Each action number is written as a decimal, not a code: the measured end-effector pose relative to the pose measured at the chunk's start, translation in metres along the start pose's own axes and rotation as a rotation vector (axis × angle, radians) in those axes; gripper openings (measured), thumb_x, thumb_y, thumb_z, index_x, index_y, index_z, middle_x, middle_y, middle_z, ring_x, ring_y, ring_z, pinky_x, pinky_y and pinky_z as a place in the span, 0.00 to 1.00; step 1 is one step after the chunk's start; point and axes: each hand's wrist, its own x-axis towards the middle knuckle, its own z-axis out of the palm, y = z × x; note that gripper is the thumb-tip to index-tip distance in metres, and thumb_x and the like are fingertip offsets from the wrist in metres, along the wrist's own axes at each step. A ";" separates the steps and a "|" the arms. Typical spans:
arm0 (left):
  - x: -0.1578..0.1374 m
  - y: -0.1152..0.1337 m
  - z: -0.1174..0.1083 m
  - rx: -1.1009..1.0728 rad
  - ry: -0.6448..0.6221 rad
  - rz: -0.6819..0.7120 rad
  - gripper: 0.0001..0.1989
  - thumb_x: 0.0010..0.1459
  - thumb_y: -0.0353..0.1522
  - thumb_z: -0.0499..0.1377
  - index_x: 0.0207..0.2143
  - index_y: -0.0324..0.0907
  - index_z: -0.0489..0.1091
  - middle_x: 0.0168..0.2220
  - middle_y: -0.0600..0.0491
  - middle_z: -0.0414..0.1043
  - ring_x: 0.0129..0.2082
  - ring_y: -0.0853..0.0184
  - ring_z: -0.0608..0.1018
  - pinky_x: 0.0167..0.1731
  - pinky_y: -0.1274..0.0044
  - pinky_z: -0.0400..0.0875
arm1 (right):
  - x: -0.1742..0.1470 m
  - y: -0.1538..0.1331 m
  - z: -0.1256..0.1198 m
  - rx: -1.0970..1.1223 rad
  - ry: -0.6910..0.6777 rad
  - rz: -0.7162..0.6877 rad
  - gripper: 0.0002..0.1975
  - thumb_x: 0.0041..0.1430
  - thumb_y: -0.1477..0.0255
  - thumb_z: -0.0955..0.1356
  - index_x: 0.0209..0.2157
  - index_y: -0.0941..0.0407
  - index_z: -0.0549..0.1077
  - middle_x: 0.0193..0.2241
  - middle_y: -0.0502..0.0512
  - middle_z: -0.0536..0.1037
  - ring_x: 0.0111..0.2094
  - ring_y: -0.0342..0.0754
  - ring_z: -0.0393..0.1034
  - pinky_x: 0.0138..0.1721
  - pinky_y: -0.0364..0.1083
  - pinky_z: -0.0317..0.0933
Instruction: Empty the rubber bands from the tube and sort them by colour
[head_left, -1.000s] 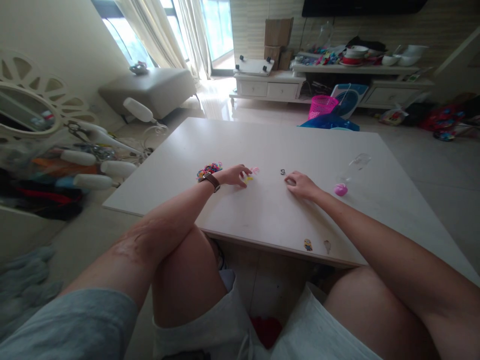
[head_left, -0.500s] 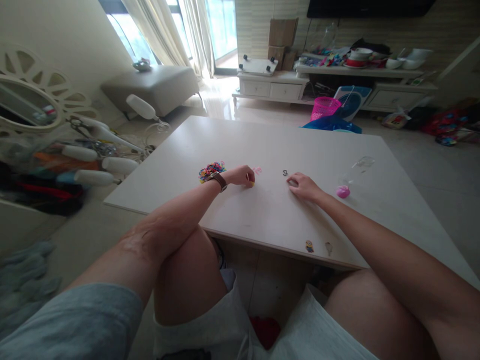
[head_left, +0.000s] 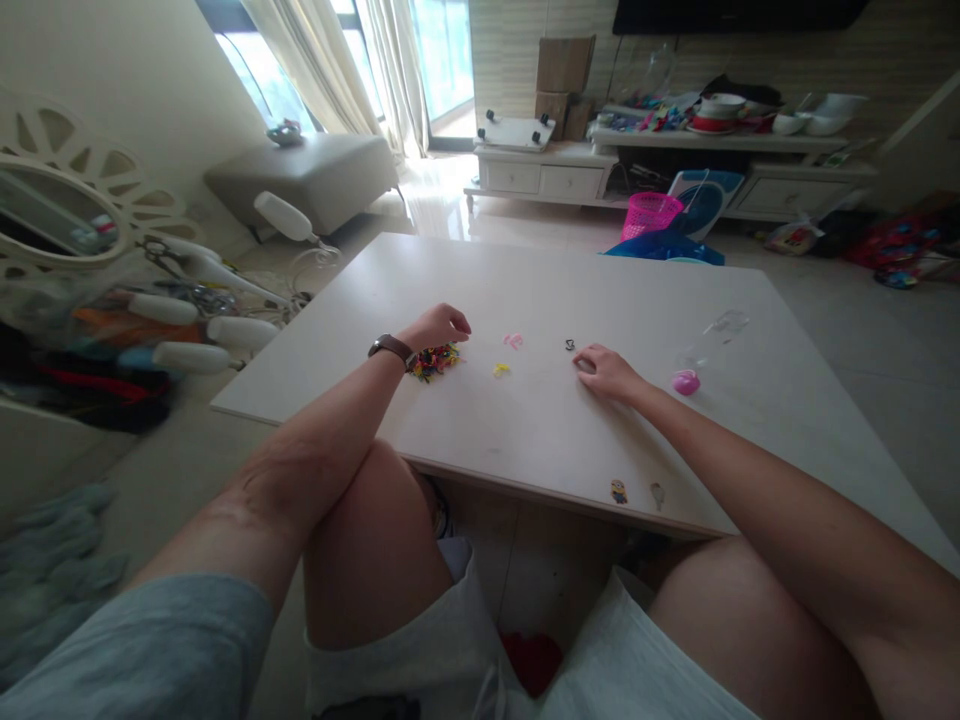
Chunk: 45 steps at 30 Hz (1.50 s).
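Note:
My left hand [head_left: 444, 325], with a brown watch [head_left: 393, 347] on its wrist, hovers over a pile of small multicoloured loops [head_left: 435, 364] that look like rubber bands. Its fingers are curled inward; anything between them is hidden. To the right of it lie a small pink cluster [head_left: 513, 341] and a small yellow cluster [head_left: 502, 370] of similar pieces. My right hand [head_left: 606, 374] rests on the table with thumb and forefinger apart, beside a small black cluster [head_left: 569, 345]. No object shows in it.
On the white table [head_left: 480, 420] are a pink lump [head_left: 685, 382] with clear plastic [head_left: 727, 325] behind it, a yellow cartoon figure [head_left: 618, 491] and a pale small piece [head_left: 658, 495] by the near edge. A pink basket [head_left: 649, 214] stands beyond the far edge.
My left hand has moved left, back over the multicoloured pile. A small yellow cluster now lies on the table where that hand was. My right hand has not moved.

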 end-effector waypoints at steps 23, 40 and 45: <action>-0.006 -0.008 -0.011 0.161 -0.133 -0.017 0.14 0.39 0.27 0.66 0.33 0.44 0.82 0.29 0.54 0.79 0.27 0.67 0.76 0.29 0.78 0.68 | 0.000 0.001 0.001 0.004 0.001 -0.003 0.15 0.56 0.75 0.67 0.45 0.56 0.78 0.50 0.60 0.77 0.50 0.53 0.73 0.54 0.47 0.64; 0.000 -0.015 -0.007 0.172 -0.201 0.001 0.20 0.42 0.27 0.64 0.41 0.42 0.81 0.39 0.51 0.82 0.36 0.65 0.80 0.34 0.80 0.74 | 0.000 0.000 0.001 0.002 0.007 -0.002 0.15 0.57 0.76 0.66 0.46 0.57 0.78 0.50 0.60 0.77 0.49 0.54 0.74 0.54 0.47 0.64; 0.001 -0.017 -0.005 0.141 -0.218 0.012 0.19 0.43 0.28 0.66 0.42 0.40 0.81 0.40 0.50 0.82 0.36 0.65 0.80 0.34 0.79 0.74 | 0.000 0.001 0.001 0.006 0.004 -0.002 0.15 0.57 0.75 0.67 0.46 0.57 0.78 0.50 0.60 0.77 0.47 0.53 0.74 0.53 0.47 0.65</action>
